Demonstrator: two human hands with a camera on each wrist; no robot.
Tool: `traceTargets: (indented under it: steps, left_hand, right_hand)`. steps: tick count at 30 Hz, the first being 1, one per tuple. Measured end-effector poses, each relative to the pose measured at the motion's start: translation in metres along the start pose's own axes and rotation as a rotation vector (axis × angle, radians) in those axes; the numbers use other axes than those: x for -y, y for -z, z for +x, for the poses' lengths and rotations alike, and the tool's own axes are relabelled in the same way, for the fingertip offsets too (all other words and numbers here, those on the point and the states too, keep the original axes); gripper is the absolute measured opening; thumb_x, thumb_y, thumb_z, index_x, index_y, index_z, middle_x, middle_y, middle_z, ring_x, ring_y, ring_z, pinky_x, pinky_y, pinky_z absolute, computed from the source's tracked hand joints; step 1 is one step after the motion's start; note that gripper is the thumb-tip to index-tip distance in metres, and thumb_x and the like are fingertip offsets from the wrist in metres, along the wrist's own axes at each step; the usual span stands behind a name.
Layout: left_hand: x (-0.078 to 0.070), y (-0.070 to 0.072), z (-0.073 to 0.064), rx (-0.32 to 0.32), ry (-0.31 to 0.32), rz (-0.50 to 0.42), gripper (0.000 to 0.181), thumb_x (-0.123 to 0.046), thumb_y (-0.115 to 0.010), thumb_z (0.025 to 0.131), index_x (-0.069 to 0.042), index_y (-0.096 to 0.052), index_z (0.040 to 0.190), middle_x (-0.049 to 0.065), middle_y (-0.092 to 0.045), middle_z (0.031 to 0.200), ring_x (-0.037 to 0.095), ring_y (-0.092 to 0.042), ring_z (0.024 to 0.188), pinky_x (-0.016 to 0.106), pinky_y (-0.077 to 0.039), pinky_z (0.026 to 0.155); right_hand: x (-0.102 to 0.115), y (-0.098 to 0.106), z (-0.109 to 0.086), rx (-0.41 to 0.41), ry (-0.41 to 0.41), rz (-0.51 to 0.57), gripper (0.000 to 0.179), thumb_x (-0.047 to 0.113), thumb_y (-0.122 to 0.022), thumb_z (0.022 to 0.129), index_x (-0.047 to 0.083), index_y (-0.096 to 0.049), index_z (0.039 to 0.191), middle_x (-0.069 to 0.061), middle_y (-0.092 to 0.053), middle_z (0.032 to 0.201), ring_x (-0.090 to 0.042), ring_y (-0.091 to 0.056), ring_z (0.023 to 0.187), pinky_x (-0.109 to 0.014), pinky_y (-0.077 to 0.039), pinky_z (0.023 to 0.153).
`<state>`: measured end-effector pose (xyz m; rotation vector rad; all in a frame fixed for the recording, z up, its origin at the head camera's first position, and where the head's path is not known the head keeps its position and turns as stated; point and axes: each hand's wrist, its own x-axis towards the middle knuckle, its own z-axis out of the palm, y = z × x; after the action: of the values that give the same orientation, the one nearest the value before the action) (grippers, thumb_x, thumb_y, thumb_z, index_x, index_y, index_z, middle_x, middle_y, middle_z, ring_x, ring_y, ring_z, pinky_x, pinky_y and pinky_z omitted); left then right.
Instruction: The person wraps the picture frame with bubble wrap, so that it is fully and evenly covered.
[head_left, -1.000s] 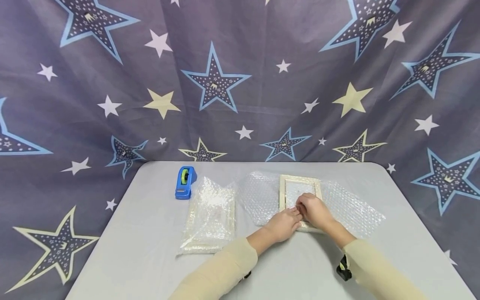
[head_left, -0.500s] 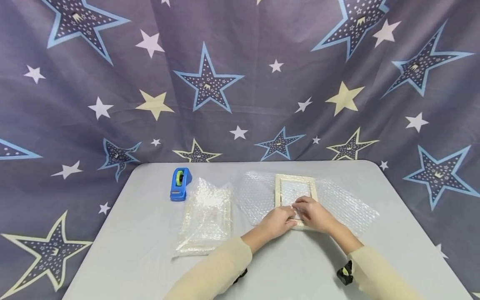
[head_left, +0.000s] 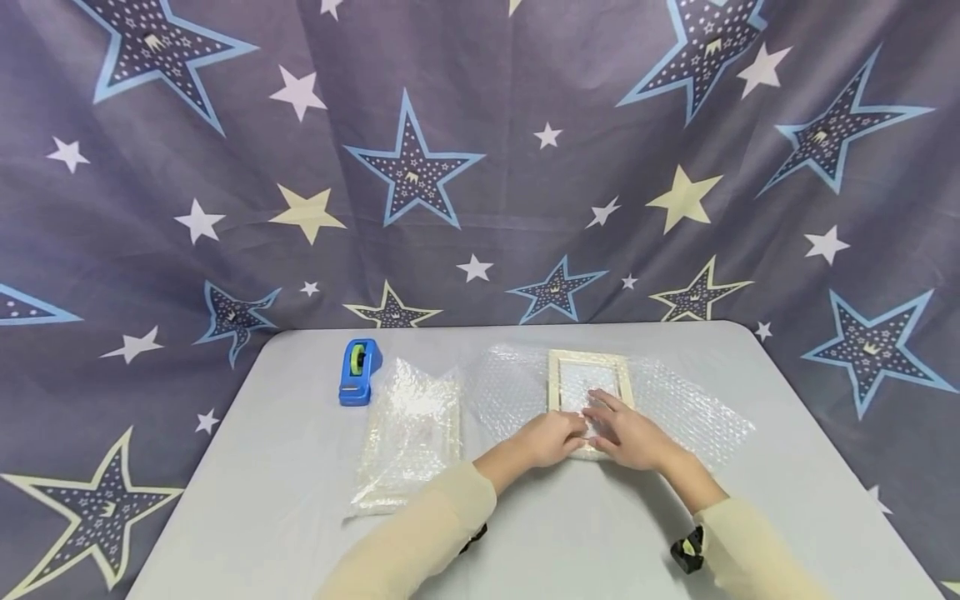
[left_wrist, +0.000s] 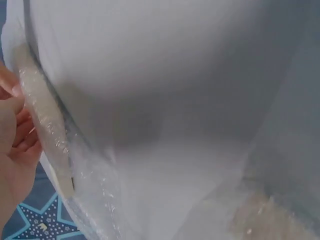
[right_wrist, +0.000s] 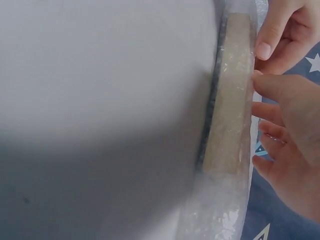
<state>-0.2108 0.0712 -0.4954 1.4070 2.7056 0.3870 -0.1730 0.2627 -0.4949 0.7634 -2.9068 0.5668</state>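
Note:
A cream picture frame [head_left: 588, 359] lies on the table, a layer of clear bubble wrap [head_left: 510, 385] under it and spreading out on both sides. The wrap also covers the frame's front edge [right_wrist: 231, 95]. My left hand [head_left: 551, 439] is at the front left of the frame, thumb at the near edge and fingers bent over the top, pinching the wrap there. My right hand [head_left: 637, 435] lies over the front right part with its fingers spread, fingertips close to the left hand's. In the right wrist view its fingers [right_wrist: 270, 112] look loose, holding nothing.
Left of the hands lies a flat package in bubble wrap [head_left: 412, 437], a pale frame shape showing through. A blue tape dispenser [head_left: 360, 372] with a green roll stands behind it. The grey-white table [head_left: 577, 533] ends against a star-patterned curtain [head_left: 465, 75].
My right hand's fingers have loosened and spread apart from a bunched pose beside the left fingers. The left hand stays at the frame's front edge. The head view has shifted slightly.

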Motion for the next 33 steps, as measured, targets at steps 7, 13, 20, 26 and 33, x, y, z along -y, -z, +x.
traceTargets:
  steps: [7,13,20,26,33]
  left_hand:
    - [0.009,0.016,-0.005,0.012,0.129,-0.008,0.03,-0.018,-0.057,0.093,-0.01,-0.065,0.122,0.001,-0.073,0.113,0.015,-0.067,0.11,0.023,-0.053,0.095]
    - [0.022,0.035,-0.012,-0.009,0.24,-0.021,0.03,-0.02,-0.057,0.094,-0.009,-0.066,0.12,0.005,-0.072,0.116,0.018,-0.067,0.11,0.028,-0.055,0.093]
    - [0.041,0.053,-0.021,-0.046,0.348,-0.012,0.03,-0.025,-0.058,0.094,-0.012,-0.066,0.12,0.005,-0.07,0.121,0.022,-0.066,0.114,0.034,-0.056,0.094]
    - [0.061,0.062,-0.026,-0.137,0.472,-0.024,0.025,-0.02,-0.058,0.094,-0.011,-0.068,0.114,0.009,-0.071,0.117,0.027,-0.068,0.108,0.039,-0.058,0.086]
    - [0.088,0.063,-0.03,-0.264,0.589,-0.033,0.023,-0.019,-0.058,0.092,-0.009,-0.069,0.11,0.012,-0.071,0.113,0.029,-0.068,0.104,0.038,-0.058,0.082]
  right_hand:
    - [0.003,-0.01,-0.004,0.001,-0.045,-0.027,0.047,0.016,-0.062,0.091,-0.005,-0.053,0.131,-0.025,-0.049,0.141,-0.042,-0.046,0.132,-0.057,-0.037,0.11]
    - [0.004,-0.016,-0.007,-0.025,-0.055,-0.037,0.048,0.014,-0.061,0.091,-0.006,-0.05,0.133,-0.026,-0.049,0.141,-0.042,-0.045,0.133,-0.06,-0.032,0.112]
    - [0.004,-0.018,-0.008,-0.049,-0.054,-0.032,0.048,0.012,-0.061,0.091,-0.007,-0.05,0.133,-0.026,-0.048,0.141,-0.043,-0.044,0.134,-0.061,-0.031,0.113]
    - [0.004,-0.018,-0.008,-0.059,-0.05,-0.032,0.047,0.013,-0.061,0.091,-0.007,-0.051,0.133,-0.026,-0.049,0.141,-0.043,-0.045,0.133,-0.062,-0.031,0.112]
    - [0.003,-0.018,-0.009,-0.056,-0.054,-0.026,0.048,0.013,-0.061,0.091,-0.005,-0.051,0.133,-0.026,-0.049,0.142,-0.042,-0.045,0.133,-0.061,-0.032,0.112]
